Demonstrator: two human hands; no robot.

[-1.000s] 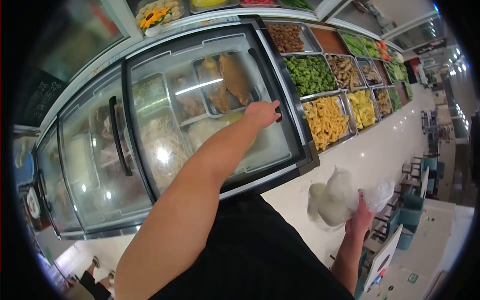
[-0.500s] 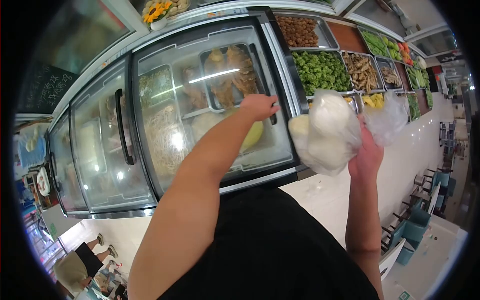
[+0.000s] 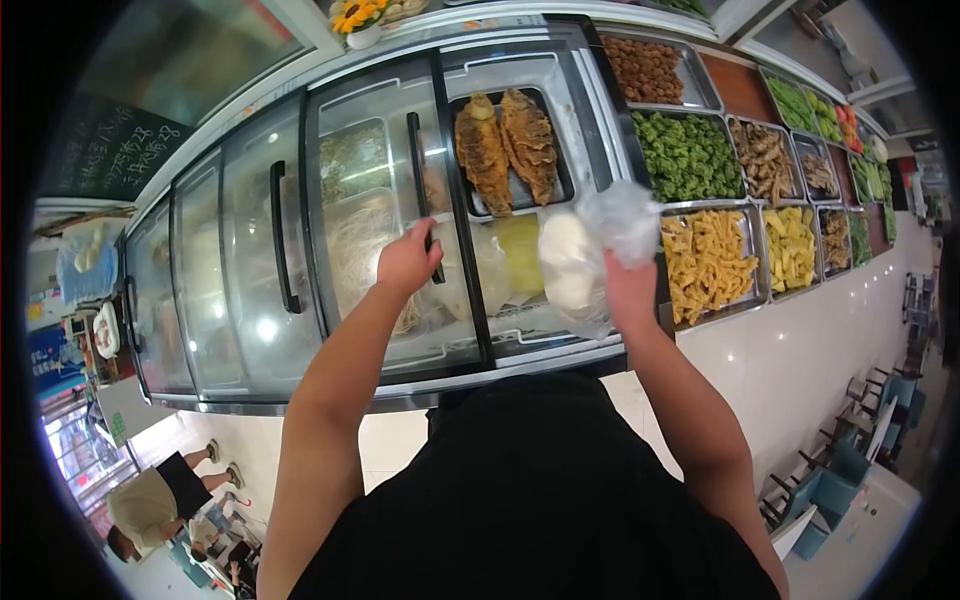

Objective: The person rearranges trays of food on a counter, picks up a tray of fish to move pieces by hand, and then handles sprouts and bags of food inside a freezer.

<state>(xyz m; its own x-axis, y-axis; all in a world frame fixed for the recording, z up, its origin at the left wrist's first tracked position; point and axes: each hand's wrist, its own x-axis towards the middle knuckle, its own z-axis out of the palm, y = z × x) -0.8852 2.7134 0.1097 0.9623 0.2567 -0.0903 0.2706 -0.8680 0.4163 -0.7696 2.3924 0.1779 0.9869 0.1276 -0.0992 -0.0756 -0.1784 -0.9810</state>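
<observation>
My left hand (image 3: 408, 258) is closed on the black handle (image 3: 418, 170) of a sliding glass door (image 3: 365, 210) on the display cooler. The door stands slid to the left, and the right end of the cooler is uncovered. In that opening lie two browned fish (image 3: 505, 150) on a dark-rimmed tray and a yellow-green item (image 3: 520, 255). My right hand (image 3: 632, 295) grips a clear plastic bag (image 3: 575, 265) by its gathered top. Pale round pieces show through the bag, which hangs over the cooler's opening, right of the yellow-green item.
Metal trays of brown pieces (image 3: 643, 70), green leaves (image 3: 685, 155) and yellow strips (image 3: 710, 260) stand to the right. More glass doors (image 3: 245, 250) run left. A sunflower pot (image 3: 362, 35) sits behind. Another person (image 3: 145, 505) is at the lower left; teal chairs (image 3: 845, 480) stand lower right.
The glass door has slid left with my left hand, uncovering the fish. My right hand has carried the bag left, from beside the cooler to over its opening.
</observation>
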